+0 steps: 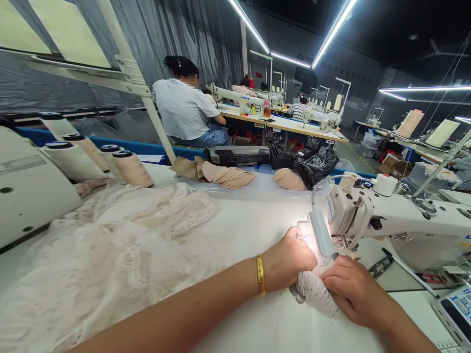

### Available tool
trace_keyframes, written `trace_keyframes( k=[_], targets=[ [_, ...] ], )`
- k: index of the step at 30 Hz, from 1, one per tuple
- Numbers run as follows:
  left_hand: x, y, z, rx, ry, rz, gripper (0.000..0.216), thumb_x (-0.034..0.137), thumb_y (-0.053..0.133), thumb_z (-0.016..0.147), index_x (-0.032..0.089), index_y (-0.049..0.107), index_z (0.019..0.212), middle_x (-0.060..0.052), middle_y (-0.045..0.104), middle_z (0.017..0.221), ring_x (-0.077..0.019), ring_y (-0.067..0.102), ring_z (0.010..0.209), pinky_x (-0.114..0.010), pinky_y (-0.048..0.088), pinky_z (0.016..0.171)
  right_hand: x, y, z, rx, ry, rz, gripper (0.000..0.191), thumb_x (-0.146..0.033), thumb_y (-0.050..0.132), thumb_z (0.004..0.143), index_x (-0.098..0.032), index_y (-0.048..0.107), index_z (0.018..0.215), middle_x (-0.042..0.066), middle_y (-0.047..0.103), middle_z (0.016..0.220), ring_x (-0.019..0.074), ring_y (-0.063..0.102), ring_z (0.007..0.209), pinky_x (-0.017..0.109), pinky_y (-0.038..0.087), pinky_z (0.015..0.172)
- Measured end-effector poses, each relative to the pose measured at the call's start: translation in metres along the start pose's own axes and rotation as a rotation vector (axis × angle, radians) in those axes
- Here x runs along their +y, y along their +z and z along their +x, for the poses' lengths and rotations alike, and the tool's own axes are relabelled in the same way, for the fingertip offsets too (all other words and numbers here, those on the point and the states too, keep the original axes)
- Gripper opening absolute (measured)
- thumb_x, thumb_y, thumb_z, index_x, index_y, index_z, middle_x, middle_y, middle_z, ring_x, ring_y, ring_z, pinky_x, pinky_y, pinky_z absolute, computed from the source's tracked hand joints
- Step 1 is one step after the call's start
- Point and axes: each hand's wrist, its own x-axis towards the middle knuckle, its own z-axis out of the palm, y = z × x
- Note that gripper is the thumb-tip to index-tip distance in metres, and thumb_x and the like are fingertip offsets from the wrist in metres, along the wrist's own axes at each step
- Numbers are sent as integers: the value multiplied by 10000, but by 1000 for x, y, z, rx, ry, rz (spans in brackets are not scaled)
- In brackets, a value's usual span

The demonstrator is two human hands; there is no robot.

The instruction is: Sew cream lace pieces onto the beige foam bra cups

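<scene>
My left hand (289, 257), with a gold bangle at the wrist, is closed on a small piece of white lace fabric (316, 293) right at the needle area of the white sewing machine (390, 215). My right hand (355, 291) grips the same lace piece from the right, fingers curled over it. The machine's small lamp (321, 230) shines on both hands. The needle itself is hidden behind the lamp and my fingers.
A big heap of cream lace (110, 245) covers the table's left. Thread cones (128, 166) stand behind it. Stacks of beige pads (230, 176) and a black bag (312, 164) lie at the far edge. Snips (380, 267) rest right. A seated person (186, 110) works beyond.
</scene>
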Motion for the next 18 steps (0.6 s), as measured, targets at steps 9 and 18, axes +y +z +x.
trace_keyframes(
  k=[9,18],
  targets=[
    [1,5,1,94,35,-27,239,-33,591,685,189,541,611,2,574,604,-174,531,660,-412,326,953,11,8,-9,83,84,-124,251,-58,457,935,-241,585,1050,0,660,791,192,538,703,303,358,650],
    [3,25,3,174,39,277,259,-52,566,692,180,479,617,27,526,628,-157,485,646,-375,372,798,19,14,-15,112,309,-197,270,-110,434,961,-250,601,1121,18,688,809,214,610,719,298,438,664]
  ],
)
